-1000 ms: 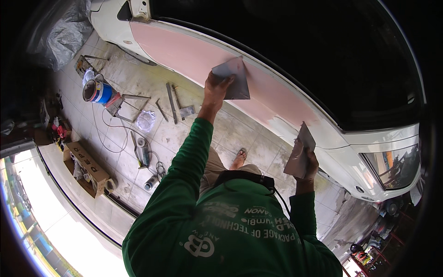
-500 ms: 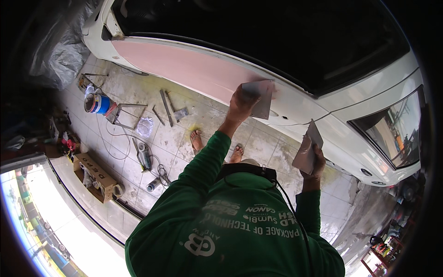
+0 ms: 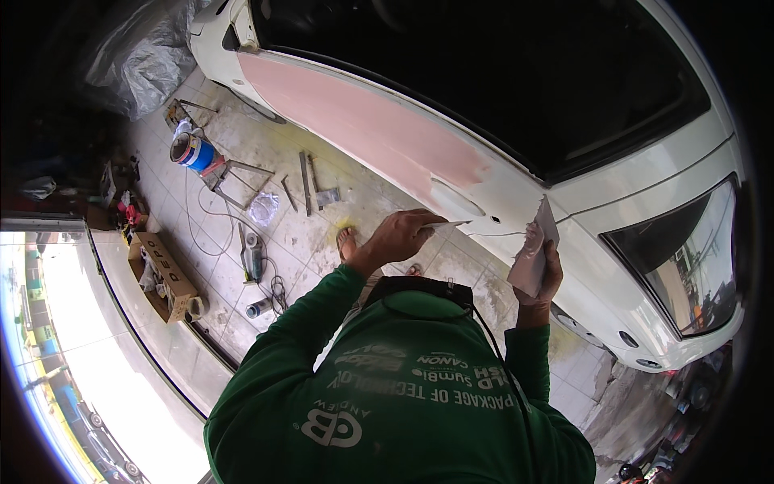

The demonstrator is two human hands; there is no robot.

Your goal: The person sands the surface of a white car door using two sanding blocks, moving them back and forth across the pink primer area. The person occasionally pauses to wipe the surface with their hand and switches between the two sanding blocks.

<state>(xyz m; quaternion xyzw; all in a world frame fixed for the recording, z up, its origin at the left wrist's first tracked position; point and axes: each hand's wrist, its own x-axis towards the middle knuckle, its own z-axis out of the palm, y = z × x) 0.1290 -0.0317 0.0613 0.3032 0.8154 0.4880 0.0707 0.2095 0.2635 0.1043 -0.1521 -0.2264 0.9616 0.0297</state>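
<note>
A long pale pink patch (image 3: 355, 113) covers much of the white car's side (image 3: 625, 202); a door handle (image 3: 455, 198) sits below its right end. My left hand (image 3: 395, 238) is closed on a thin flat spreader (image 3: 446, 223), held nearly edge-on, below the handle and apart from the pink patch as far as I can see. To the right, my right hand (image 3: 547, 274) grips an upright grey plate (image 3: 526, 270) with pinkish paste on it, in front of the car's side. Whether it touches the car, I cannot tell.
On the tiled floor at left stand a metal stool (image 3: 238, 181) and blue bucket (image 3: 193, 153), with metal bars (image 3: 308, 184), a power tool (image 3: 253, 258), cords and a cardboard box (image 3: 161, 278). Grey plastic sheeting (image 3: 145, 56) lies upper left. A bright opening (image 3: 36, 323) shows at far left.
My left hand has drawn the spreader down off the pink patch and turned it edge-on. The view has shifted along the car; my right hand has risen slightly in it.
</note>
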